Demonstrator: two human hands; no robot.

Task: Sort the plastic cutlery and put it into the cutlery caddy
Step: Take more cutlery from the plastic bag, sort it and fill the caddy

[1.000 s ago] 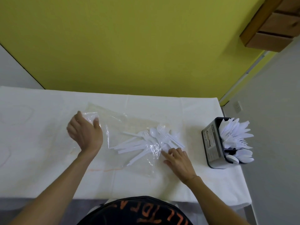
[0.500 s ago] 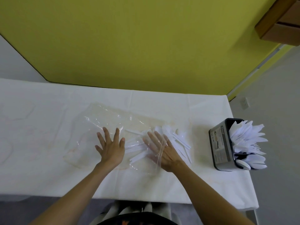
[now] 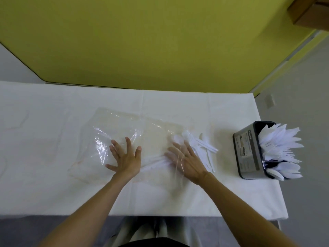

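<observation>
I see a counter [image 3: 53,193], draped wholly in white. A clear plastic bag [image 3: 151,129] lies flat across its middle, with loose white cutlery [image 3: 204,145] lying at the bag's right end. The cutlery caddy [image 3: 247,154] stands near the right edge, apart from the pile.

Table [image 3: 44,175] spans my view, with a wall behind it. The plastic bag [image 3: 124,125] lies flat at the table's centre. I note the left hand [image 3: 125,160] flat on the bag's middle. The right hand [image 3: 187,161] is just to its right, at the bag's right end, on the loose cutlery [image 3: 201,145], which spills rightward past the fingers. The cutlery caddy [image 3: 249,150] stands at the right edge, apart from that pile, with sorted cutlery [image 3: 279,139] in it.
</observation>
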